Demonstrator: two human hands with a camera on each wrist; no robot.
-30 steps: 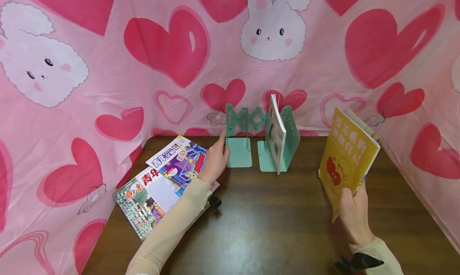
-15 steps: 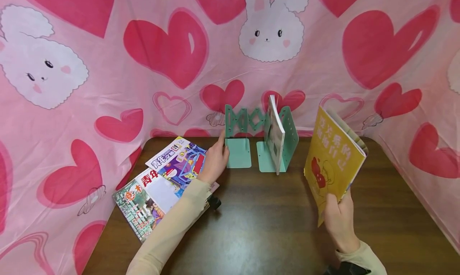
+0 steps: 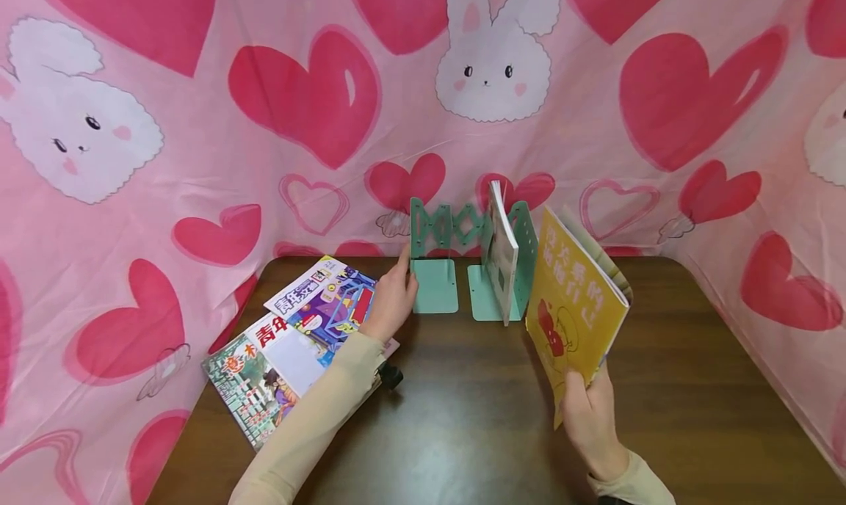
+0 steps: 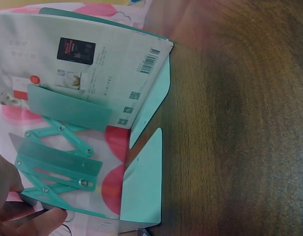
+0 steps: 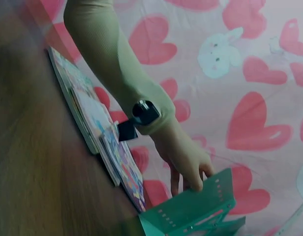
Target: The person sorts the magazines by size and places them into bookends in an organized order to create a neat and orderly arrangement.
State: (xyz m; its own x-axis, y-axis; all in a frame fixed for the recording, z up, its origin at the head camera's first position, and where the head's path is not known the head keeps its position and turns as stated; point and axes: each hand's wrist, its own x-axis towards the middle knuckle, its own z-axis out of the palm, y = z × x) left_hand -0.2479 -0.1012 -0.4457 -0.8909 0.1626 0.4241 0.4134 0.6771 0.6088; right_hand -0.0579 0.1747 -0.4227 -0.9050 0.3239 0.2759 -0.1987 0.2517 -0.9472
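My left hand (image 3: 391,299) pinches the left end plate of a green expandable bookend (image 3: 434,288), thumb and fingers on either side of its edge in the left wrist view. A magazine (image 4: 109,54) with a pale back cover stands upright in the bookend, leaning near the right end plate. In my right hand (image 3: 591,415) is a yellow book (image 3: 578,299), gripped by its lower corner, thumb on the front cover. It is held up and tilted, just right of the bookend, overlapping the right end plate's edge in the head view.
Several overlapping magazines (image 3: 291,358) lie fanned on the left of the dark wooden table (image 3: 463,417), beside and under my left forearm. A pink cloth (image 3: 396,123) with hearts and rabbits hangs behind the table and along its sides.
My right hand has carried the yellow book leftward, from the table's right side to close beside the bookend. The left hand keeps its hold on the end plate.
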